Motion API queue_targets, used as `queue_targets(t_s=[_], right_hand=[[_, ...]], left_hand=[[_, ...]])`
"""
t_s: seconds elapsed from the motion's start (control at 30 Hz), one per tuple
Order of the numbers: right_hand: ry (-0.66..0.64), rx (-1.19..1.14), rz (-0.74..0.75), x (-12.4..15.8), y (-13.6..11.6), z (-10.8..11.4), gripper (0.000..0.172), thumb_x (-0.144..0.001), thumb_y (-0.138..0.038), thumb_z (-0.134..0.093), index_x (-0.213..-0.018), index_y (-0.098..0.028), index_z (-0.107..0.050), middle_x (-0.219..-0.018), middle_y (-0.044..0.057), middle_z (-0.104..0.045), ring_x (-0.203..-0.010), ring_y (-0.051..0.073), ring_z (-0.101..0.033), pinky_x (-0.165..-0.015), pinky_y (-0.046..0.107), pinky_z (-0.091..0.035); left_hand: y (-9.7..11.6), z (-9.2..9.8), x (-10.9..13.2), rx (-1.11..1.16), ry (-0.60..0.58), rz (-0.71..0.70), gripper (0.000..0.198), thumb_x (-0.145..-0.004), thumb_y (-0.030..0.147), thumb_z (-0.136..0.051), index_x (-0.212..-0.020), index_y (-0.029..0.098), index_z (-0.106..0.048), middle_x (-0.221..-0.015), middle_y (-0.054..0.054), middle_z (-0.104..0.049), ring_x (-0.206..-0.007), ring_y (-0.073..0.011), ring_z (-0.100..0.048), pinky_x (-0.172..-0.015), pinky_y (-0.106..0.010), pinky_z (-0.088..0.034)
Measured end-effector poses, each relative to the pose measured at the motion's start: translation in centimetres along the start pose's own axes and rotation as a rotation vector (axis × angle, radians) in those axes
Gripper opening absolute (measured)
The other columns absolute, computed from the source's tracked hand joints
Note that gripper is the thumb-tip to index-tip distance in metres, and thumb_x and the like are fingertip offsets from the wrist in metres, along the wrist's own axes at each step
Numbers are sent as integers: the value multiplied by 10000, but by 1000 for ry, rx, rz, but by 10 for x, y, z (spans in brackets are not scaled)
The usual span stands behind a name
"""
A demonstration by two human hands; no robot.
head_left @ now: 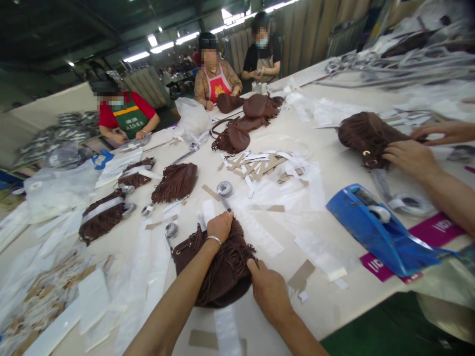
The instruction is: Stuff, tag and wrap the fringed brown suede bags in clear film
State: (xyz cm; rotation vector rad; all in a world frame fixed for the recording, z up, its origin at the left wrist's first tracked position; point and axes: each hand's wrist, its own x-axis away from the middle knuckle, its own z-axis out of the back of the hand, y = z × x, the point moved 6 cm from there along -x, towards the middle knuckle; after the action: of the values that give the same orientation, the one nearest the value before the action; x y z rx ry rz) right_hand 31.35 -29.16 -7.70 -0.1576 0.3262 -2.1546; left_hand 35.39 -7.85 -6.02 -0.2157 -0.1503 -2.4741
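- Hands first: both are clamping the fringed bag, which is lying on the white table right in front of me.
- Far left, well apart from my work, wrapped bags are lying in a loose row; I am leaving them out of reach of my elbows.
- My left hand is curling into a fist over the bag's top edge, knuckles up. I judge that a firm, steady hold here is keeping the mouth of the bag from sliding away.
- My right hand is gripping the bag's lower right side, thumb on top of the fringe, fingers hidden beneath. Pressing along the strands rather than across them should be keeping the fringe flat and untangled.
- Just beside that hand a cardboard piece is lying; I am keeping the fringe off it.
- Further right the blue tape dispenser is sitting near, easy to reach.
- At the far right a co-worker's hand is resting on another fringed bag, well apart from mine.
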Motion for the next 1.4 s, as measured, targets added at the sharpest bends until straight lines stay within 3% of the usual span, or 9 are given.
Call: queue_targets(t_s=[0.17, 0.3, 0.5, 0.9, 1.0, 1.07, 1.2, 1.27, 1.4], right_hand=[[0, 3, -28, -2, 1, -2, 262, -894, -79, -423, -1121, -198, -478, -820, 32, -654, -625, 173, -647, -494, 265, -288], [24, -92, -14, -1, 3, 3, 221, -904, -114, -435, -1100, -210, -468, -798, 12, -672, -658, 182, -673, -503, 261, -306], [70, 30, 86, 3, 4, 7, 261, -903, -103, -438, -1131, -225, -470, -815, 11, -686, -613, 178, -666, -496, 271, -301], [35, 384, 333, 11, 4, 16, 428, -825, 9, -437, -1159, -227, -564, -837, 39, -683, -583, 176, -653, -500, 271, -376], [76, 322, 304, 14, -18, 54, 418, -856, -10, -398, -1165, -227, -578, -841, 63, -680, -640, 203, -668, -551, 297, -460], [226, 166, 345, 15, -55, 94, 394, -916, -104, -401, -1277, -211, -516, -1105, 140, -649, -960, 257, -658, -775, 372, -523], [452, -164, 437, -1, -122, 138, 521, -972, -278, -388, -1474, -187, -279, -1537, 151, -284, -1409, 286, -285, -1092, 504, -357], [462, -162, 445, -17, -127, 121, 589, -974, -329, -390, -1507, -162, -202, -1585, 146, -157, -1450, 309, -163, -1120, 556, -292], [323, -25, 478, -37, -90, 34, 585, -992, -401, -330, -1518, -181, -199, -1590, 123, -168, -1461, 307, -119, -1105, 566, -295]], left_hand=[[5, 29, 21, 103, 60, -65, 417, -1000, 408, -323, -1141, 124, -595, -1105, -151, -661, -1072, -243, -616, -923, -356, -449], [3, 53, 88, 167, 148, -198, 442, -999, 388, -350, -1371, 169, -443, -1385, -97, -519, -1299, -186, -450, -1103, -317, -327], [-17, 17, 178, 118, 162, -337, 546, -959, 388, -445, -1473, 261, -313, -1551, -74, -313, -1428, -257, -272, -1155, -509, -254], [-38, -11, 190, 167, 319, -299, 600, -949, 512, -415, -1495, 338, -236, -1574, -34, -262, -1459, -266, -181, -1164, -563, -167], [-38, -10, 193, 182, 344, -297, 589, -946, 517, -416, -1486, 336, -265, -1561, -40, -296, -1451, -266, -208, -1162, -558, -166], [-39, -10, 193, 179, 350, -289, 581, -948, 510, -413, -1483, 329, -278, -1560, -43, -300, -1451, -272, -204, -1162, -561, -150], [-38, -13, 191, 170, 319, -285, 595, -953, 519, -387, -1489, 286, -277, -1559, -66, -298, -1449, -296, -190, -1161, -571, -118], [-39, -15, 190, 172, 300, -294, 599, -957, 519, -370, -1492, 267, -272, -1560, -75, -292, -1450, -300, -180, -1162, -567, -112], [-43, -18, 190, 199, 306, -299, 607, -952, 541, -362, -1488, 270, -276, -1568, -66, -274, -1455, -296, -154, -1164, -558, -97]])
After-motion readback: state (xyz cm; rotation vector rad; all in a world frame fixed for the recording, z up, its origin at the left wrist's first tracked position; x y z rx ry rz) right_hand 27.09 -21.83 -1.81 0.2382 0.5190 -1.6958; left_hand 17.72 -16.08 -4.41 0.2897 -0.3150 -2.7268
